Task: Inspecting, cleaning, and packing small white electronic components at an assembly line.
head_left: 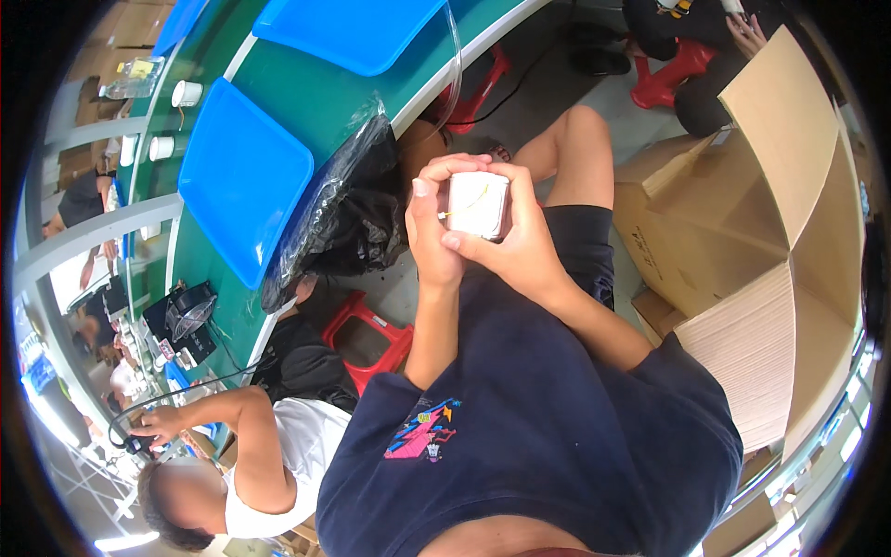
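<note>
Both of my hands are wrapped around a small white square box-like part (479, 200) with rounded corners, held in front of my body. My left hand (432, 232) grips its left side, thumb upright along the edge. Around the right side curl the fingers of my right hand (527, 243), its thumb across the near edge. A thin yellow wire (484, 192) runs over the white face, and a tiny white connector (444, 215) shows at the left edge. The underside is hidden by my palms.
Left of me, a green worktable (320, 102) carries blue trays (246, 181) and white cups. Black plastic bags (357, 209) hang at its edge. An opened cardboard box (715, 218) stands at right. Red stools (367, 339) and a co-worker in white (292, 455) are nearby.
</note>
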Demonstrator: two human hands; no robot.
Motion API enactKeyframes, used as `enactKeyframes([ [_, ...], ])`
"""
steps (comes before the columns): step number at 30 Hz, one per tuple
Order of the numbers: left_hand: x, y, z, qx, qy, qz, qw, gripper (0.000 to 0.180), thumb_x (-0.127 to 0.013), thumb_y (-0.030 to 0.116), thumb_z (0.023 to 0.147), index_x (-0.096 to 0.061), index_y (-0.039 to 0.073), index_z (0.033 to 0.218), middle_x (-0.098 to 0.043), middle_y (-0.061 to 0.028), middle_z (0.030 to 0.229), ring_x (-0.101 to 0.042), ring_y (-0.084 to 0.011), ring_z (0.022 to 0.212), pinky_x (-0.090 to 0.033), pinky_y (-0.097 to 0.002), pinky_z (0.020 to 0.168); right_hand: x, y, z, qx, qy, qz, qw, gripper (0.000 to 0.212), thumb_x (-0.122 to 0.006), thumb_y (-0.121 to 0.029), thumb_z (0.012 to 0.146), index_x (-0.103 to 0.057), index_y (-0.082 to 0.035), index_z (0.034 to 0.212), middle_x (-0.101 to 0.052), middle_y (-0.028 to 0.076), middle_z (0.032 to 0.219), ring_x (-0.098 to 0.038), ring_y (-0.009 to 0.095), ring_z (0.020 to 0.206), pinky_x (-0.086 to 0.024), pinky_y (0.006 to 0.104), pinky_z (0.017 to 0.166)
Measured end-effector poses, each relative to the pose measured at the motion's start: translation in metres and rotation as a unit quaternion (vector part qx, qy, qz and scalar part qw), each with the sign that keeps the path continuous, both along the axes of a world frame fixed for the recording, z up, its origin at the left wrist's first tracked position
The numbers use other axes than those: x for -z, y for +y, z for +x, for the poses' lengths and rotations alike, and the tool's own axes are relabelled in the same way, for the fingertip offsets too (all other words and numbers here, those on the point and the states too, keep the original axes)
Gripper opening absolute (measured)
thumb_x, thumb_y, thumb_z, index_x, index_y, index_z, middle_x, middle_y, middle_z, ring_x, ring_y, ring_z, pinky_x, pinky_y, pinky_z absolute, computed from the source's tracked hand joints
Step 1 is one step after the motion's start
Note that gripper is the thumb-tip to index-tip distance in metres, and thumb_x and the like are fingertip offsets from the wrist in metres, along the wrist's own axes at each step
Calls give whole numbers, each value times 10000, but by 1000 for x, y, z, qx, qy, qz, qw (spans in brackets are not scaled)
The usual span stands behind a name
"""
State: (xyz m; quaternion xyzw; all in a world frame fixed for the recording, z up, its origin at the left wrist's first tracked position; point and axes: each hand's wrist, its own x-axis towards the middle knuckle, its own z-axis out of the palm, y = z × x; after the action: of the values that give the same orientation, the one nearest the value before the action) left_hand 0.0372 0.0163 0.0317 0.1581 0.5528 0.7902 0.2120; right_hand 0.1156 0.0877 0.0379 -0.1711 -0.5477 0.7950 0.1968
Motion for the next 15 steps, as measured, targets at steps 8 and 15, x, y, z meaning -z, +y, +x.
enactKeyframes([
  [8,5,1,3,-75,-23,25,997,656,-228,495,1003,-615,-15,858,-671,-181,881,-648,-249,819,-512,-349,782,10,4,-5,26,-19,260,965,729,-877,-388,635,-470,22,1079,-562,190,964,-616,289,880,-505,380,757],
  [15,-2,5,-2,-21,31,-63,997,645,-244,482,1018,-621,-30,907,-676,-181,953,-649,-226,855,-505,-315,788,13,9,-2,68,-32,257,964,696,-878,-372,644,-490,10,1077,-576,167,933,-621,285,856,-508,364,731],
])
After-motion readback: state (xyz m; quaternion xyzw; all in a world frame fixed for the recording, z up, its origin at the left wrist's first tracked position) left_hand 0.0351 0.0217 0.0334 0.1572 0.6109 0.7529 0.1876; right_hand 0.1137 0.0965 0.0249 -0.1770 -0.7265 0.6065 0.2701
